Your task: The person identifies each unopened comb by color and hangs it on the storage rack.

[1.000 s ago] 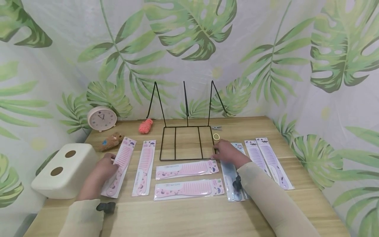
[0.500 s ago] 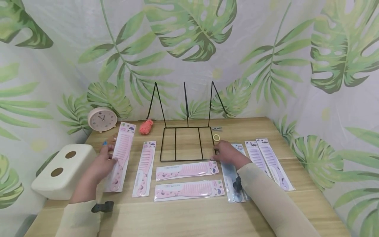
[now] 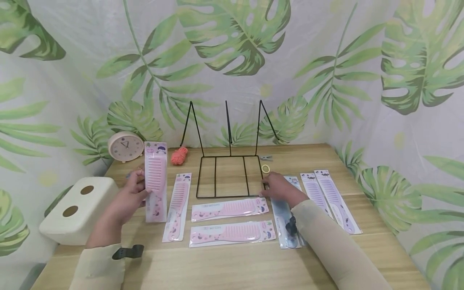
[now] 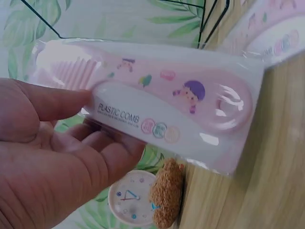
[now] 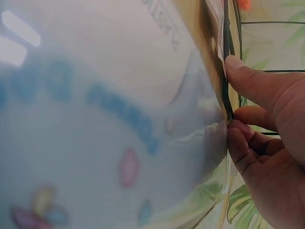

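My left hand (image 3: 131,198) pinches a pink comb in clear packaging (image 3: 156,173) by its left edge, thumb in front and fingers behind. The comb stands nearly upright above the table, and its printed handle end (image 4: 190,95) shows in the left wrist view. My right hand (image 3: 280,187) holds the front right corner of a black wire rack (image 3: 221,196) between thumb and fingers. Under that wrist lie packaged blue combs (image 3: 284,225), one large and close (image 5: 105,119) in the right wrist view. More packaged pink combs (image 3: 232,232) lie in front of the rack and one (image 3: 177,207) left of it.
Two packaged purple combs (image 3: 335,201) lie at the right. A cream box with two holes (image 3: 77,209) and a pink clock (image 3: 125,146) stand at the left, a brown furry toy (image 4: 167,193) near the clock. Coral yarn (image 3: 179,155), a yellow ring (image 3: 266,168) and a clip (image 3: 266,157) lie by the rack.
My left hand has lifted the leftmost pink comb off the table, turned it more upright and moved it slightly right. My right hand stays on the rack corner.
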Action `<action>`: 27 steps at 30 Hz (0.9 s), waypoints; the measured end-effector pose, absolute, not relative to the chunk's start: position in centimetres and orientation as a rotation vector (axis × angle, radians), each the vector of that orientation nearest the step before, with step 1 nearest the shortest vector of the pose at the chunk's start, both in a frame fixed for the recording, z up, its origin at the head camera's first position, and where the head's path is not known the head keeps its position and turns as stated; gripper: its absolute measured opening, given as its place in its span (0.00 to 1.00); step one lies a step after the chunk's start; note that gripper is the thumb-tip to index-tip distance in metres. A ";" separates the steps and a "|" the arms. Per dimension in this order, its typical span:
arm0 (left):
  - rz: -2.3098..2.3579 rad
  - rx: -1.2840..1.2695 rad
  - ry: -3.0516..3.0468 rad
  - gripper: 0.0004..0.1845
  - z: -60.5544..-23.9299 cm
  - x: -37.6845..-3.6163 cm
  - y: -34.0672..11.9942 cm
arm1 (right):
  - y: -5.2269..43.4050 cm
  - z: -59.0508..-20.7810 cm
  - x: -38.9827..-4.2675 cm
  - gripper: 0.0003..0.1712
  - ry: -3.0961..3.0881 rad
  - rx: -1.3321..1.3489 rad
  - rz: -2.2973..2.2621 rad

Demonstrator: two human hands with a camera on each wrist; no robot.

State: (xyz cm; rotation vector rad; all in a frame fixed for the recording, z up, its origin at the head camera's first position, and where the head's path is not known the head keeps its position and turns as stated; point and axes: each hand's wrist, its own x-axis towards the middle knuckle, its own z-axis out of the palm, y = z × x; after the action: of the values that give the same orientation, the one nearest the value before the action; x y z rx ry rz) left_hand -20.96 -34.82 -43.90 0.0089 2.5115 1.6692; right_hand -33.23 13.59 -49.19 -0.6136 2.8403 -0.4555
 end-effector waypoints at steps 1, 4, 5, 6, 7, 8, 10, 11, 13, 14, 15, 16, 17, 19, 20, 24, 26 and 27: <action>1.674 0.033 2.508 0.23 -43.9 -21.0 -34.7 | 13.6 -49.2 -33.2 0.30 2.840 -0.614 -0.452; 1.699 0.123 2.507 0.21 -43.8 -21.0 -34.3 | 13.5 -49.0 -33.1 0.29 2.843 -0.618 -0.447; 1.711 0.159 2.507 0.20 -43.8 -21.0 -34.1 | 13.5 -49.0 -33.1 0.29 2.844 -0.619 -0.446; 1.719 0.193 2.507 0.19 -43.9 -21.0 -34.0 | 13.5 -48.9 -33.0 0.29 2.845 -0.623 -0.445; 1.725 0.225 2.509 0.19 -44.0 -21.0 -33.8 | 13.5 -48.9 -33.0 0.29 2.844 -0.623 -0.447; 1.728 0.251 2.515 0.18 -44.0 -20.9 -33.7 | 13.5 -48.9 -33.0 0.29 2.844 -0.625 -0.449; 1.734 0.312 2.518 0.18 -44.1 -20.9 -33.4 | 13.5 -48.8 -32.9 0.29 2.843 -0.629 -0.450; 1.733 0.342 2.523 0.18 -44.1 -20.9 -33.2 | 13.5 -48.8 -32.9 0.29 2.843 -0.630 -0.453; 1.735 0.396 2.532 0.18 -44.1 -20.9 -32.9 | 13.5 -48.8 -32.9 0.29 2.842 -0.633 -0.455; 1.734 0.418 2.536 0.18 -44.0 -20.9 -32.7 | 13.5 -48.8 -32.9 0.29 2.843 -0.638 -0.454; 1.736 0.438 2.534 0.19 -43.9 -20.9 -32.5 | 13.5 -48.9 -32.9 0.29 2.844 -0.643 -0.451; 1.736 0.452 2.535 0.18 -43.8 -20.9 -32.3 | 13.5 -48.9 -32.9 0.28 2.844 -0.645 -0.452; 1.732 0.461 2.534 0.18 -43.6 -20.9 -32.1 | 13.5 -48.9 -32.9 0.27 2.844 -0.649 -0.449; 1.722 0.478 2.529 0.17 -43.3 -20.9 -31.7 | 13.5 -49.0 -33.0 0.26 2.847 -0.660 -0.439; 1.717 0.484 2.525 0.17 -43.2 -21.0 -31.4 | 13.5 -49.0 -33.1 0.25 2.848 -0.663 -0.434; 1.705 0.507 2.506 0.16 -42.8 -21.1 -30.6 | 13.5 -49.1 -33.3 0.25 2.848 -0.660 -0.429; 1.702 0.512 2.503 0.15 -42.8 -21.1 -30.3 | 13.5 -49.1 -33.3 0.26 2.844 -0.647 -0.435; 1.702 0.512 2.503 0.15 -42.8 -21.2 -30.2 | 13.5 -49.1 -33.3 0.27 2.842 -0.641 -0.441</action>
State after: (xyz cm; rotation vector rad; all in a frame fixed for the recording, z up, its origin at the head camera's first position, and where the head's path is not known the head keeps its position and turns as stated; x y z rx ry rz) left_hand -21.18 -30.18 -42.81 0.5124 2.5026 1.7015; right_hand -33.27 13.50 -49.07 -0.6410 2.8422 -0.4405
